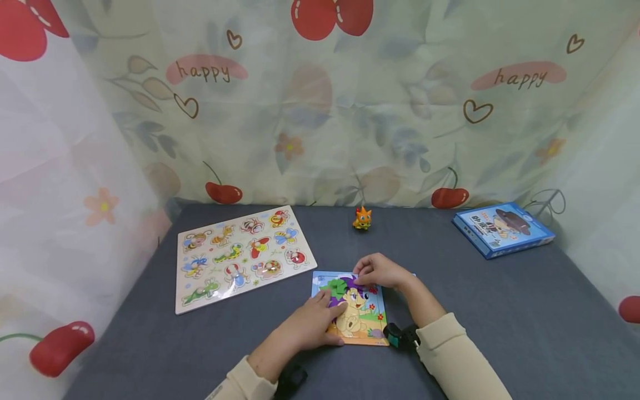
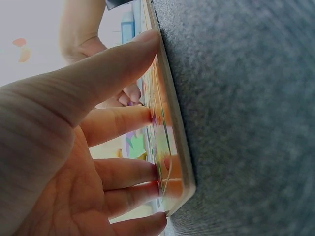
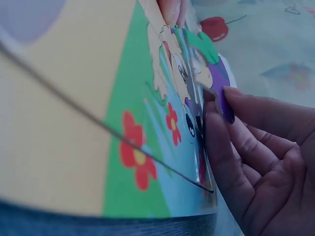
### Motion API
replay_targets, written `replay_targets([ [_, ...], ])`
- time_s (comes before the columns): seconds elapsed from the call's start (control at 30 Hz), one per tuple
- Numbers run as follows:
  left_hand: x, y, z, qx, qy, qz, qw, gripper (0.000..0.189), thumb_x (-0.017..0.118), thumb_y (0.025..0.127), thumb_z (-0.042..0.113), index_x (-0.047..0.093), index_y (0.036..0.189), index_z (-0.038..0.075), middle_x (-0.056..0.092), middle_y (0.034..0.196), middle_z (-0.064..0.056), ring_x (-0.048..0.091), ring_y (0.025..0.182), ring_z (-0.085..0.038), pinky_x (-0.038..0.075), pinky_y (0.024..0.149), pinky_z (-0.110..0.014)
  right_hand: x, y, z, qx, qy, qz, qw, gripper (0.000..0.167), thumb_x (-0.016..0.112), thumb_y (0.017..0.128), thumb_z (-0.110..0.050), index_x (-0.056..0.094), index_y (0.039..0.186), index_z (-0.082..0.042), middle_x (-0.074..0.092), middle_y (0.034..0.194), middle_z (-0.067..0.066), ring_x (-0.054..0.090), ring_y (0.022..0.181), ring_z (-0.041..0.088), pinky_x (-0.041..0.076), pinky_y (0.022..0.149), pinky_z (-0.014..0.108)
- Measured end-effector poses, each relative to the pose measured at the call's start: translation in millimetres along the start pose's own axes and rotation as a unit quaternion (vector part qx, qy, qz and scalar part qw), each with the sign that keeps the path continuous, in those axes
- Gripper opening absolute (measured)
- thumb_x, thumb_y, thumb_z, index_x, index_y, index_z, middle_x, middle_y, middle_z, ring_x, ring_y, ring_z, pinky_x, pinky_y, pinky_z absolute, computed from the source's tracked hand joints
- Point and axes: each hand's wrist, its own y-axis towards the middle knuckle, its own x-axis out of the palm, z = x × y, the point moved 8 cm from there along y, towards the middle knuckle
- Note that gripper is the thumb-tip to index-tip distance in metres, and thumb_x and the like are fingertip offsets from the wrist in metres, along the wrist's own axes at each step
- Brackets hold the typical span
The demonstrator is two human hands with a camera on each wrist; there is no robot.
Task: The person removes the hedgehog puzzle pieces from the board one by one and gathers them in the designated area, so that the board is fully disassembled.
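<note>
A square cartoon jigsaw puzzle point(image 1: 367, 339) lies on the cloth, showing a purple-haired animal among red flowers. My left hand point(image 1: 312, 321) rests over its left side, fingers spread and fairly straight. In the left wrist view, the thumb point(image 2: 140, 49) touches the board's near edge and the other fingertips press on its face. At the far edge, my right hand point(image 1: 382, 271) pinches a purple-and-green puzzle piece point(image 3: 222, 78) between thumb and finger. That piece stands tilted up from the board in the right wrist view.
A larger insect peg board point(image 1: 272, 283) lies to the left. At the back sits a small orange toy figure point(image 1: 362, 218). A blue box point(image 1: 505, 229) is at the far right, with a loose cord behind it. Patterned curtains enclose the dark table point(image 1: 500, 311).
</note>
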Motion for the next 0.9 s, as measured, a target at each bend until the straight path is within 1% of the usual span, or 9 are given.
replay_targets([
  [0.13, 0.0, 0.1, 0.3, 0.001, 0.000, 0.001, 1.0000, 0.069, 0.069, 0.079, 0.047, 0.047, 0.138, 0.019, 0.035, 0.147, -0.020, 0.028, 0.139, -0.032, 0.033, 0.109, -0.047, -1.6, -1.2, 5.7, 0.020, 0.029, 0.000, 0.9994, 0.017, 0.062, 0.087, -0.008, 0.062, 0.098, 0.005, 0.066, 0.075, 0.001, 0.063, 0.067, 0.009, 0.054, 0.065, 0.027],
  [0.43, 0.7, -0.6, -0.5, -0.007, -0.005, -0.002, 1.0000, 0.068, 0.069, 0.079, 0.047, 0.047, 0.138, 0.020, 0.034, 0.148, -0.020, 0.028, 0.139, -0.033, 0.032, 0.110, -0.047, -14.4, -9.1, 14.9, 0.041, 0.055, 0.017, 0.9975, 0.020, 0.062, 0.088, -0.009, 0.062, 0.101, 0.006, 0.065, 0.074, -0.001, 0.061, 0.068, 0.007, 0.054, 0.066, 0.026],
  [0.53, 0.4, -1.3, -0.2, -0.007, -0.005, -0.003, 1.0000, 0.068, 0.069, 0.079, 0.047, 0.047, 0.138, 0.020, 0.035, 0.147, -0.020, 0.029, 0.139, -0.033, 0.033, 0.109, -0.047, -21.0, -13.6, 18.1, 0.041, 0.064, 0.020, 0.9969, 0.022, 0.062, 0.088, -0.008, 0.062, 0.103, 0.007, 0.066, 0.076, 0.001, 0.062, 0.068, 0.008, 0.056, 0.067, 0.027],
  [0.73, -0.1, -1.7, -0.2, -0.009, -0.008, -0.004, 0.9999, 0.068, 0.069, 0.079, 0.047, 0.047, 0.138, 0.021, 0.034, 0.148, -0.019, 0.029, 0.139, -0.033, 0.033, 0.109, -0.047, -38.0, -23.5, 26.3, 0.034, 0.058, 0.033, 0.9972, 0.027, 0.063, 0.089, -0.013, 0.062, 0.108, 0.007, 0.067, 0.083, 0.002, 0.061, 0.072, 0.009, 0.056, 0.070, 0.028],
  [0.9, -0.1, -1.9, -0.2, -0.007, -0.010, -0.002, 0.9999, 0.069, 0.069, 0.079, 0.047, 0.046, 0.139, 0.020, 0.034, 0.148, -0.019, 0.029, 0.139, -0.032, 0.032, 0.109, -0.048, -53.7, -35.3, 33.9, 0.033, 0.054, 0.049, 0.9968, 0.028, 0.061, 0.090, -0.013, 0.062, 0.110, 0.007, 0.068, 0.084, 0.004, 0.061, 0.072, 0.011, 0.056, 0.071, 0.029],
])
